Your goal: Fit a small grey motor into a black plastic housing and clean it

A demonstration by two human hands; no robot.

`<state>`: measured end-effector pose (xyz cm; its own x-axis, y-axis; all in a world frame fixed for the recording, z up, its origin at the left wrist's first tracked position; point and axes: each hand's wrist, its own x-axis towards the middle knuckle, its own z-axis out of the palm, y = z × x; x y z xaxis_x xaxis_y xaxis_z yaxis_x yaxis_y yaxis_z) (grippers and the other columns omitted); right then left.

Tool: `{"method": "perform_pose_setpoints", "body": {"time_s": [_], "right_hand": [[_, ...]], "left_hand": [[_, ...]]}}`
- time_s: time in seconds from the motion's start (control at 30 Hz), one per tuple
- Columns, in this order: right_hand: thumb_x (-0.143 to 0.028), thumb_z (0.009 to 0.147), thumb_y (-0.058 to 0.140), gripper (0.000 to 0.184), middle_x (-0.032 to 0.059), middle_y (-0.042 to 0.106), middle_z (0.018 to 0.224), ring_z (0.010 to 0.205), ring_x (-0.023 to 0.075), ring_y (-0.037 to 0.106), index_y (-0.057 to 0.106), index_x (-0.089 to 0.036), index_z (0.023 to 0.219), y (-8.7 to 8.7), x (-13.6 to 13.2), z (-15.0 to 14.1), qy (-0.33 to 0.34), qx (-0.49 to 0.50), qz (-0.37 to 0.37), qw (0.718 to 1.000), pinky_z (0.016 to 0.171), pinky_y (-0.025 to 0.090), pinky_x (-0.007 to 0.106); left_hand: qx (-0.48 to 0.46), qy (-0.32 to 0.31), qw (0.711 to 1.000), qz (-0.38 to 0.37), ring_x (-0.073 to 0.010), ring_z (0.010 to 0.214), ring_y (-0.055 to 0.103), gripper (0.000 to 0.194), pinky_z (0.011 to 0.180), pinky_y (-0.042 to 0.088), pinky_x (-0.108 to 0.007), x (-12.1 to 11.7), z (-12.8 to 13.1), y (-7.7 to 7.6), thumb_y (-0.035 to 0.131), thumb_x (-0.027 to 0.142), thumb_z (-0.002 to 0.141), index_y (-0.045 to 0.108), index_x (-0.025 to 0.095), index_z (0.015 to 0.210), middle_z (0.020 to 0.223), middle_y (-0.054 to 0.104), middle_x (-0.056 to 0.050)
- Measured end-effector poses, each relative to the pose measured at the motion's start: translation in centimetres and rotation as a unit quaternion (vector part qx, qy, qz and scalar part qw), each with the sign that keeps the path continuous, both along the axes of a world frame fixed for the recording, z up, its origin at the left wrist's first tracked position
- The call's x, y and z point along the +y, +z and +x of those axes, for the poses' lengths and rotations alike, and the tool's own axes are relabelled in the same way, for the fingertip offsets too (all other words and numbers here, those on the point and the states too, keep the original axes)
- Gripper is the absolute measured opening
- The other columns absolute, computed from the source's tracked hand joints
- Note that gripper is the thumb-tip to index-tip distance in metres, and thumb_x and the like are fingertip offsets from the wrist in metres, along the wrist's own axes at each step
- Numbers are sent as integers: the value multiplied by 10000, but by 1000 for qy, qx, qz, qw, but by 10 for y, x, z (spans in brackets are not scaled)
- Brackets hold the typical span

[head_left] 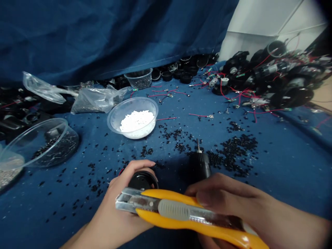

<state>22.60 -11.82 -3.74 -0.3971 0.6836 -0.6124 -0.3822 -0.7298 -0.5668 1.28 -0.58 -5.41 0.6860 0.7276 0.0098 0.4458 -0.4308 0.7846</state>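
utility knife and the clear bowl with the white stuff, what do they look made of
The utility knife looks like glossy yellow moulded plastic, with a grey ribbed slider, possibly rubbery, and a scratched, dull metal track, probably steel, at the nose. The clear bowl looks like thin transparent plastic, judging by its light, see-through wall, though glass can't be ruled out.

Two bare hands (pixel 114 211), bare forearms (pixel 290 224), short fingernails (pixel 152 163)
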Motion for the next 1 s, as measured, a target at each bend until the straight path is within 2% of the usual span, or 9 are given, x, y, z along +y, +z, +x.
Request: {"method": "perform_pose_setpoints", "body": {"time_s": [0.13, 0.23, 0.33, 0.57, 0.8, 0.9, 1.0], "right_hand": [[-436, 883, 590, 419, 33, 696, 713, 539, 75, 588, 552, -152, 1188, -2, 0, 0, -22, -2, 5, 1000, 483, 428, 111], [-454, 868, 597, 442, 43, 697, 693, 518, 88, 580, 551, -145, 1180, -4, 2, -2, -34, 10, 10, 999, 485, 436, 133], [-477, 873, 605, 444, 49, 699, 703, 522, 83, 579, 559, -142, 1159, -6, 0, -3, -39, 11, 10, 999, 469, 422, 124], [-506, 890, 630, 464, 58, 707, 744, 611, 91, 632, 547, -131, 1149, -5, -2, -7, -38, 22, 21, 999, 547, 495, 141], [-551, 882, 633, 513, 42, 692, 776, 628, 65, 614, 558, -133, 1170, 2, 5, -6, 7, -2, 15, 1000, 541, 460, 108], [-629, 861, 609, 547, 25, 669, 707, 556, 54, 579, 590, -140, 1107, -2, 3, -5, 5, -30, 17, 999, 461, 401, 80], [-656, 857, 590, 534, -7, 625, 614, 495, 37, 544, 591, -144, 1007, -6, 0, -6, 3, -34, 31, 999, 443, 389, 64]], "left_hand": [[-5, 0, 1000, 0, -162, 693, 692, 584, 623, 551, -242, 0, 1, -1, 704, 144, 608, 495, 271, 1139, 880, 697, 32], [-13, -4, 1000, 11, -124, 660, 690, 592, 626, 550, -208, -1, 2, -3, 665, 94, 614, 484, 296, 1140, 885, 697, 64], [-18, -2, 1000, 22, -124, 703, 696, 577, 651, 554, -195, -2, 3, -3, 653, 95, 622, 491, 302, 1135, 889, 697, 73], [-11, 15, 999, 37, -112, 646, 672, 564, 659, 547, -208, -5, 4, -2, 694, 135, 631, 499, 311, 1130, 874, 684, 77], [26, 23, 994, 103, -167, 739, 697, 540, 617, 560, -219, -3, 3, -4, 742, 217, 634, 488, 304, 1102, 880, 706, 56], [25, 23, 993, 110, -172, 758, 702, 541, 627, 568, -225, -2, 2, -5, 740, 210, 629, 485, 303, 1097, 903, 710, 54], [26, 25, 995, 96, -161, 708, 698, 568, 627, 572, -236, -2, 1, -5, 754, 213, 616, 504, 316, 1115, 865, 703, 66]]}}
